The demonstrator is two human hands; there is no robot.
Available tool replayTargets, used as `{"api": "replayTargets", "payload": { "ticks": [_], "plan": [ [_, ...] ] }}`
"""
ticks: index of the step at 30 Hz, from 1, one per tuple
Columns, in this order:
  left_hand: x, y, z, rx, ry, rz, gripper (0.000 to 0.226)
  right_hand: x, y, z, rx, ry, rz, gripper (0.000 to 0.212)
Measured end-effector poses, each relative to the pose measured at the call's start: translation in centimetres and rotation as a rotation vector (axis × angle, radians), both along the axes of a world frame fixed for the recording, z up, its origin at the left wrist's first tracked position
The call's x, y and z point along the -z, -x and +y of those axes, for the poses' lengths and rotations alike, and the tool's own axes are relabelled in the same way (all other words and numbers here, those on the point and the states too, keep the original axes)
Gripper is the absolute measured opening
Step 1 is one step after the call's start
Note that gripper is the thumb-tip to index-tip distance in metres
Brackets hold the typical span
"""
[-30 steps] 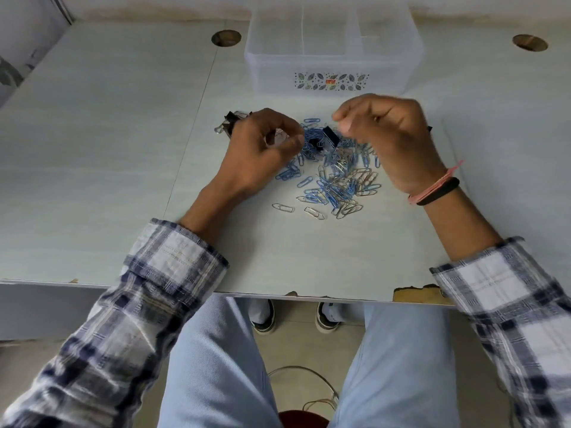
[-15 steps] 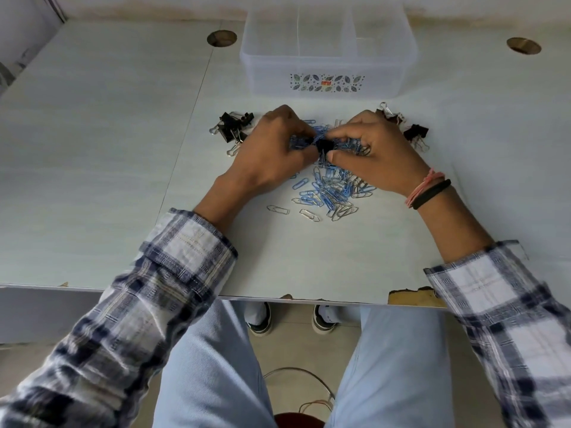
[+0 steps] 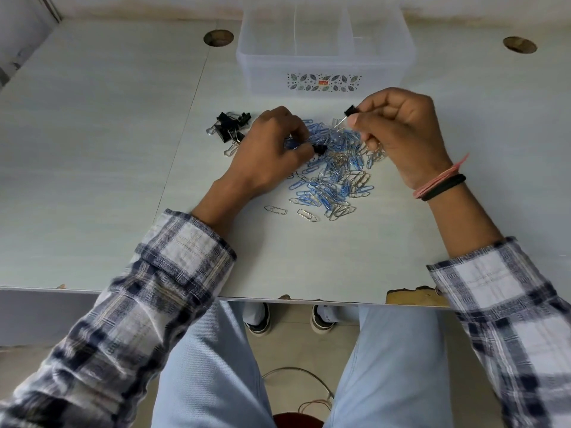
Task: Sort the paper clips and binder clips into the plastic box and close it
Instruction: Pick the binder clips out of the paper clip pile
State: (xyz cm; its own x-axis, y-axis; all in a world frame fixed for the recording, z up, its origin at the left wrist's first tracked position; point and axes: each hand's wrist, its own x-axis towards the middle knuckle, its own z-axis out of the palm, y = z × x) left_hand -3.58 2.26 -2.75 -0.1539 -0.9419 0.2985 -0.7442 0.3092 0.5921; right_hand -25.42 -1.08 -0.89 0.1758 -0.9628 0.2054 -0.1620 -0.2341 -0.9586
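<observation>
A heap of blue and silver paper clips (image 3: 333,177) lies in the middle of the table. My left hand (image 3: 272,149) rests on the heap's left side, its fingertips pinching a small black binder clip (image 3: 319,148). My right hand (image 3: 401,131) is raised above the heap's right side and holds another black binder clip (image 3: 351,110) by its wire handle. A pile of black binder clips (image 3: 228,126) sits left of my left hand. The clear plastic box (image 3: 324,84), open and divided into compartments, stands just behind the heap.
The pale table has two round cable holes (image 3: 218,37) (image 3: 520,44) at the back. Its front edge (image 3: 408,296) is chipped near my right sleeve. A seam (image 3: 185,128) runs down the table left of the clips.
My hands were together over the heap's top on one binder clip. They have parted: the right hand rose up and right with a binder clip, the left stayed low on another.
</observation>
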Motion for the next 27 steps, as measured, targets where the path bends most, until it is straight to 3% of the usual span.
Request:
{"api": "replayTargets", "payload": {
  "ticks": [3,7,15,21,27],
  "plan": [
    [-0.1,0.0,0.1,-0.009,0.017,0.041,0.017,-0.2,0.3,-0.1,0.039,-0.031,-0.119,0.022],
    [0.1,-0.3,0.1,-0.053,0.030,0.098,0.014,0.0,0.1,-0.1,-0.007,-0.029,-0.106,0.022],
    [-0.2,0.5,0.5,0.040,0.100,0.056,0.022,-0.1,0.0,0.0,-0.098,-0.079,-0.204,0.022],
    [0.2,0.8,-0.1,0.070,0.027,-0.116,0.031,0.3,-0.5,-0.3,-0.040,-0.125,-0.214,0.019],
    [-0.1,1.3,-0.4,0.019,-0.002,-0.050,0.024,0.4,-1.0,0.0,-0.011,-0.143,-0.201,0.017]
  ]
}}
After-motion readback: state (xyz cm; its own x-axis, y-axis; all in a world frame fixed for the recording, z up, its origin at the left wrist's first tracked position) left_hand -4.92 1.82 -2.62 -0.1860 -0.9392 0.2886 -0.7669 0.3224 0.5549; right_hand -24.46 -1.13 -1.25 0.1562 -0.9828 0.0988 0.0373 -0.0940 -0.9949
